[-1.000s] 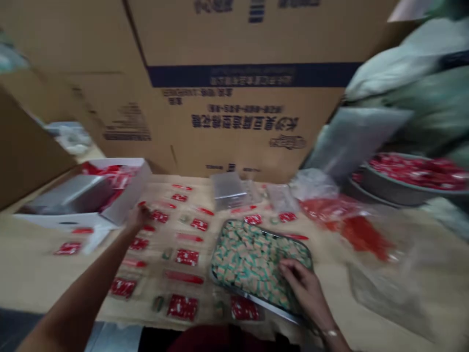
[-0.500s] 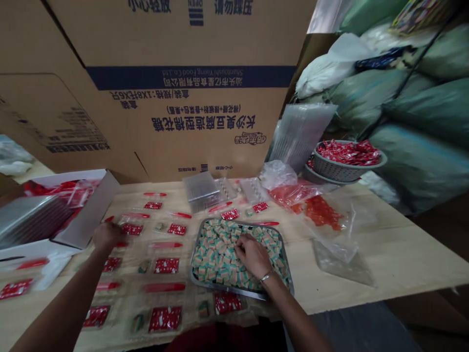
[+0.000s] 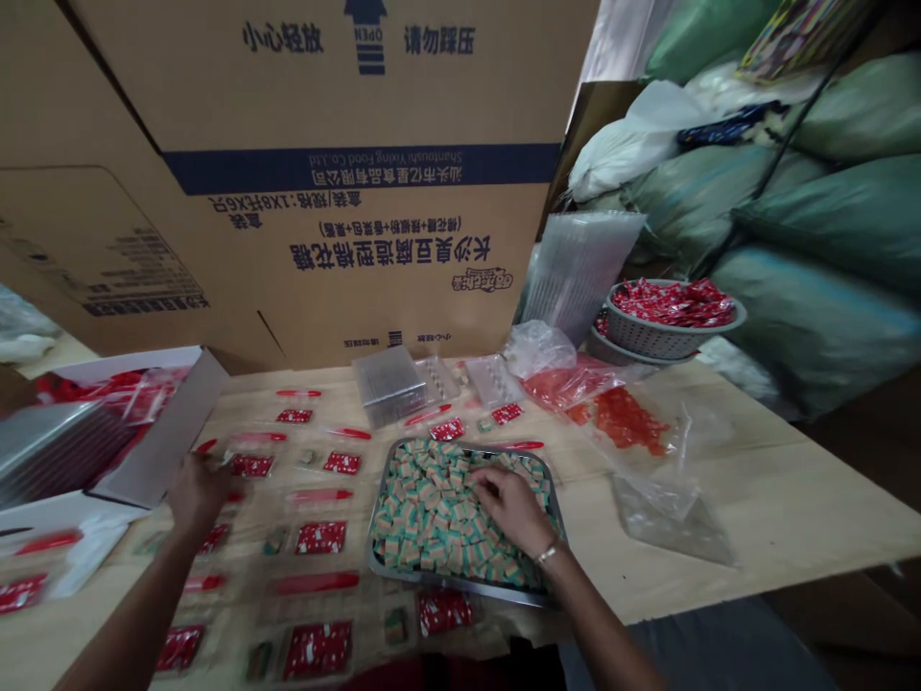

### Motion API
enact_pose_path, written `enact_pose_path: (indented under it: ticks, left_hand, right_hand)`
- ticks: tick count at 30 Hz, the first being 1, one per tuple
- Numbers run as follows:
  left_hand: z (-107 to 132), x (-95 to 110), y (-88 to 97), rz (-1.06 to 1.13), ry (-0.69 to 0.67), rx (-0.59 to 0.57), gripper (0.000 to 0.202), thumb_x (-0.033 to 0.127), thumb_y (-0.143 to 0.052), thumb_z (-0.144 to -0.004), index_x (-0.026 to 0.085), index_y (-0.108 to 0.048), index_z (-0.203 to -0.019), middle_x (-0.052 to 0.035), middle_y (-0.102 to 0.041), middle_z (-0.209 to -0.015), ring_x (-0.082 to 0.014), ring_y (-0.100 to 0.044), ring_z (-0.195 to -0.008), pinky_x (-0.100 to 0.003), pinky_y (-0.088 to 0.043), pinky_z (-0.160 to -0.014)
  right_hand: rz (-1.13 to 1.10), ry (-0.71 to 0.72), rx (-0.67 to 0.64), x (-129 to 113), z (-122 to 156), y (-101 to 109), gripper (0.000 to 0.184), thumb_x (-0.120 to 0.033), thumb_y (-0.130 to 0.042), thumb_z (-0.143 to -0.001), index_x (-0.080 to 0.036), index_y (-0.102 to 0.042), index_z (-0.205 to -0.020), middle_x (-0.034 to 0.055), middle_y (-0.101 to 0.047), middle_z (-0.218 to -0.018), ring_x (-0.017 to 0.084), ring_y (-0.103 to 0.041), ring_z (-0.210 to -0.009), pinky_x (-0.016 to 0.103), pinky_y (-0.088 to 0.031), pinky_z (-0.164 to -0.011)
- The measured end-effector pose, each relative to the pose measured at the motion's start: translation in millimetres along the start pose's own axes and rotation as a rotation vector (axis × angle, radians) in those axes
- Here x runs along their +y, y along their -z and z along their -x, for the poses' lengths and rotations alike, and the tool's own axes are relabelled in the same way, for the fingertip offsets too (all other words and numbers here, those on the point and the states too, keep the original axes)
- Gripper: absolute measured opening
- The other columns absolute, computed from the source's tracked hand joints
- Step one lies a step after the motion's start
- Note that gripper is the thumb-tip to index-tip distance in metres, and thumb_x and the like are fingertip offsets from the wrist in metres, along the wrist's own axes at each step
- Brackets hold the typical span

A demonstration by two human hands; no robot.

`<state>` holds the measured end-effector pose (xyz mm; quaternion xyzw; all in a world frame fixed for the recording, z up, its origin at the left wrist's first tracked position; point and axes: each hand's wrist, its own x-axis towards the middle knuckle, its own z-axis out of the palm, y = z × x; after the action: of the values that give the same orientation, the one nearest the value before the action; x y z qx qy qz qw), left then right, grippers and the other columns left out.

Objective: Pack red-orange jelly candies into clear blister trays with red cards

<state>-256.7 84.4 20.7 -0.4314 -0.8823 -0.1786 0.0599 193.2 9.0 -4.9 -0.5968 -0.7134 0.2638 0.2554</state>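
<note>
A metal tray [image 3: 467, 587] holds a heap of small green-and-peach layered blocks [image 3: 432, 518]. My right hand [image 3: 512, 501] is over the right half of this heap, its fingers bent together against the blocks; whatever lies between the fingertips is hidden. To the left, my left hand [image 3: 198, 491] hovers at a see-through plastic tray that has a red printed packet [image 3: 251, 465] in it. Its fingers are drawn together, and I cannot make out what they hold. Rows of similar trays stand between the hands, with red packets [image 3: 320, 537], red stick-like pieces [image 3: 317, 583] and some green-and-peach blocks [image 3: 274, 539].
A white box [image 3: 154, 470] with red packets and stacked plastic trays stands at left. Behind rises a large cardboard box [image 3: 403, 307]. Stacked plastic trays [image 3: 389, 384], a bag of orange-red pieces [image 3: 625, 422] and a grey basket [image 3: 666, 331] of red packets line the back and right.
The view has shifted slightly. My right hand has lifted a little off the blocks with its fingers still bent; my left hand stays by the left-hand trays.
</note>
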Motion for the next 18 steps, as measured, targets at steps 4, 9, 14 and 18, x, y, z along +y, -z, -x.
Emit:
enact_pose_path:
  ticks: [4,9,14,18]
  left_hand:
    - [64.0,29.9,0.9,0.209,-0.363,-0.133,0.009,0.026,-0.055,-0.074,0.018,-0.057,-0.073,-0.0036,-0.061,-0.075,-0.0213,-0.058,-0.074,-0.029,-0.044,-0.066]
    - [171.3,96.6,4.3,0.427,-0.883,-0.332,0.017,0.023,-0.05,-0.082,0.019,-0.064,-0.073,-0.0052,-0.063,-0.077,-0.0205,-0.058,-0.08,-0.032,-0.046,-0.077]
    - [209.3,124.2,7.2,0.229,-0.896,-0.36,0.014,0.019,-0.054,-0.082,0.018,-0.067,-0.077,-0.0084,-0.065,-0.084,-0.0265,-0.057,-0.085,-0.04,-0.046,-0.077]
    - [209.8,120.3,8.5,0.52,-0.882,-0.51,0.014,0.009,-0.054,-0.074,0.018,-0.065,-0.076,-0.0062,-0.065,-0.084,-0.0226,-0.059,-0.083,-0.036,-0.046,-0.078]
  right_hand:
    - [0.218,-0.074,-0.091,-11.5,-15.5,-0.9,0.019,-0.005,-0.051,-0.079,-0.016,-0.066,-0.086,0.0059,-0.067,-0.082,0.019,-0.062,-0.078,0.024,-0.042,-0.07]
    - [0.441,-0.023,-0.015,-21.8,-8.6,-7.0,0.021,-0.007,-0.045,-0.084,-0.014,-0.065,-0.085,0.0132,-0.063,-0.093,0.024,-0.06,-0.087,0.029,-0.042,-0.072]
    - [0.274,-0.004,0.094,-11.3,11.3,-6.7,0.017,-0.01,-0.047,-0.082,-0.017,-0.062,-0.08,0.0076,-0.064,-0.084,0.021,-0.061,-0.079,0.027,-0.043,-0.069]
    - [-0.176,-0.046,0.115,3.6,29.8,-2.9,0.01,-0.02,-0.05,-0.078,-0.019,-0.058,-0.072,-0.0004,-0.059,-0.064,0.016,-0.057,-0.06,0.025,-0.042,-0.057]
